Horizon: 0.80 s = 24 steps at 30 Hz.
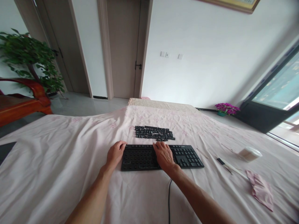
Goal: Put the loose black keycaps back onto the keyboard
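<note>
A black computer keyboard [142, 157] lies flat on the pink cloth. Its left and middle part has bare key stems, while the number pad on the right still carries its keycaps. My left hand [116, 153] grips the keyboard's far left corner with its fingers bent. Across the middle of the board lies my right hand [163, 154], its fingers curled together at the far edge, hiding the keys under it. Just beyond the keyboard, loose black keycaps [151, 133] are laid out in rows. A dark cable [169, 199] runs towards me.
To the right lie a brush [220, 161], thin sticks [202, 152], a clear tub of cotton swabs [249, 154] and a folded pink cloth [260, 189]. The corner of a dark flat object [7, 151] shows at the left. A wooden chair [25, 99] stands beyond.
</note>
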{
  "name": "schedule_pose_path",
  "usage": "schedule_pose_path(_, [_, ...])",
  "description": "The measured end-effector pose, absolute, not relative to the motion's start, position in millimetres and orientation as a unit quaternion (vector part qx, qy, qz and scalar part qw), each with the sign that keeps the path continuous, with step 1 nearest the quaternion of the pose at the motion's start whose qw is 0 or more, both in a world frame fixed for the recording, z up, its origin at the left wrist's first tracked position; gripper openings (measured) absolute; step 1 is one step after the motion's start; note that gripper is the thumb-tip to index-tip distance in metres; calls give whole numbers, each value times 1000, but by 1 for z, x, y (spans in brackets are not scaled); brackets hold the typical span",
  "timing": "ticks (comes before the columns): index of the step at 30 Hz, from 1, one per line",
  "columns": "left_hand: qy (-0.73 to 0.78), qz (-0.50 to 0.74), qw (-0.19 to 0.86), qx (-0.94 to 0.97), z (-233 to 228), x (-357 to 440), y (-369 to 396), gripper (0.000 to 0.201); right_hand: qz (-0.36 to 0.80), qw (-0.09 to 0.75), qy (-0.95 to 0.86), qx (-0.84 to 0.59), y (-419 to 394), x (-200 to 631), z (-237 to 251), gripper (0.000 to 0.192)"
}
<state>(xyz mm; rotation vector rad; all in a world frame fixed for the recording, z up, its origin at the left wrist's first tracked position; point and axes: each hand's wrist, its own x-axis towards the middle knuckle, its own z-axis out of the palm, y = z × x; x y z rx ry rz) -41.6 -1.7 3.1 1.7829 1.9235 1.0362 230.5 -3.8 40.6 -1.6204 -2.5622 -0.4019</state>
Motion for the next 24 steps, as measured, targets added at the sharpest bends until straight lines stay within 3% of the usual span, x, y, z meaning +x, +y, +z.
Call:
schedule_pose_path(9, [673, 366, 161, 623, 1, -42, -1, 25, -87, 54, -846, -523, 2, 237, 46, 44])
schedule_pose_path(15, [673, 368, 168, 619, 1, -42, 0, 25, -62, 110, -780, -613, 37, 253, 56, 37])
schedule_pose_path(24, [671, 369, 171, 620, 2, -42, -1, 26, -111, 63, -784, -607, 71, 243, 53, 31])
